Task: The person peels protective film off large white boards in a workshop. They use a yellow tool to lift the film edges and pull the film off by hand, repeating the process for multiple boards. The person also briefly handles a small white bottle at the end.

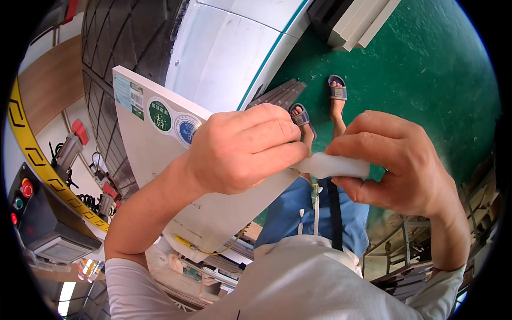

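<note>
A small white translucent plastic bottle (pixel 344 167) lies on its side in the air between my hands. My right hand (pixel 408 165) grips its wider end between the thumb and fingers. Close against its narrow end is my left hand (pixel 242 149), back up and fingers curled together. Whatever the left fingertips pinch is hidden behind them. Below and left of the left hand, a pale flat board (pixel 144 141) bears several round and rectangular stickers. A thin yellow tool or cord (pixel 186 244) lies by the board's near end.
Beyond the board is a white machine bed (pixel 224 50) with a teal stripe, beside a dark grooved surface (pixel 125 32). A control panel with a red button (pixel 26 188) stands at left under a yellow curved rail (pixel 40 160). Metal racks (pixel 408 240) stand at right on the green floor (pixel 426 58).
</note>
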{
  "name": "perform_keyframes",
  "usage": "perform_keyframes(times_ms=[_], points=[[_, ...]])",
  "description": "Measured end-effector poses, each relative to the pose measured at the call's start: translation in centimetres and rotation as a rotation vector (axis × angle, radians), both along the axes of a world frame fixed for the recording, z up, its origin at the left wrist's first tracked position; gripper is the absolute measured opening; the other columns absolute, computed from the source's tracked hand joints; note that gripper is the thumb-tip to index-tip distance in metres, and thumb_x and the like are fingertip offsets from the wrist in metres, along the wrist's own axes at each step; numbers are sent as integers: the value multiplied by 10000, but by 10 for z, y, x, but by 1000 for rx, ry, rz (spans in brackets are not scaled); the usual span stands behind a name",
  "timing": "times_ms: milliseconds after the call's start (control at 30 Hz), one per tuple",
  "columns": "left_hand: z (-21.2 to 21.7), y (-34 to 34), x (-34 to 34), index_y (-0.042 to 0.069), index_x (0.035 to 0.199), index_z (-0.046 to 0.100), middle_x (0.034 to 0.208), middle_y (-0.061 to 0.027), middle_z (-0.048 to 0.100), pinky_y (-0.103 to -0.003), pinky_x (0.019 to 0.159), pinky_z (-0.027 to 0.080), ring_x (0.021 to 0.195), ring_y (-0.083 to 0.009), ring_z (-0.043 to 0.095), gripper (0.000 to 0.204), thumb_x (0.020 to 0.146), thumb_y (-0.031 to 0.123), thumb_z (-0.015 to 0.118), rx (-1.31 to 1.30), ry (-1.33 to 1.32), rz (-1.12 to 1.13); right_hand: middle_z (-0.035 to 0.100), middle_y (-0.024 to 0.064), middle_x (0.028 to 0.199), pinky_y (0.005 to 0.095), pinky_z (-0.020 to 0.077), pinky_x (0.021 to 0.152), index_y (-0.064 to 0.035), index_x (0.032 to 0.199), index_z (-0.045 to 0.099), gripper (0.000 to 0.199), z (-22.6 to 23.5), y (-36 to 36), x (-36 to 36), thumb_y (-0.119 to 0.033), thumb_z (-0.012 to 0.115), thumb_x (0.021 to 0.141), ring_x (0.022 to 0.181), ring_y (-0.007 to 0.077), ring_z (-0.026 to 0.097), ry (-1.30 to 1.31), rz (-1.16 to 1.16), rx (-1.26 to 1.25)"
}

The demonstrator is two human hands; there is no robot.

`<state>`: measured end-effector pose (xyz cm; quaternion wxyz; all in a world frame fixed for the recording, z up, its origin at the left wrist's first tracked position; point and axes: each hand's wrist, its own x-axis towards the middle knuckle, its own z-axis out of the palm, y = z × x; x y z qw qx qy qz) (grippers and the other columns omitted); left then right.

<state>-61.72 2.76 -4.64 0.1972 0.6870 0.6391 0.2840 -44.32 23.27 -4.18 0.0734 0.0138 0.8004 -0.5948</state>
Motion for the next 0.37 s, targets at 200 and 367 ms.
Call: perform_keyframes(times_ms=[200,367], points=[[-2,-1,0,54,822,733,826,-53,677,-295,602,562,795,-241,698,221,602,73,736,11,-5,1,666,101,878,356,533,625,-38,1023,736,435,4,-2,0,-4,838,602,760,272,658,11,-4,28],[-3,-1,-1,54,822,736,822,-56,676,-293,599,562,794,-243,699,223,599,71,735,22,-6,0,672,101,885,349,537,634,-36,1046,740,440,2,0,3,-16,831,616,763,267,666,-40,19,-8]])
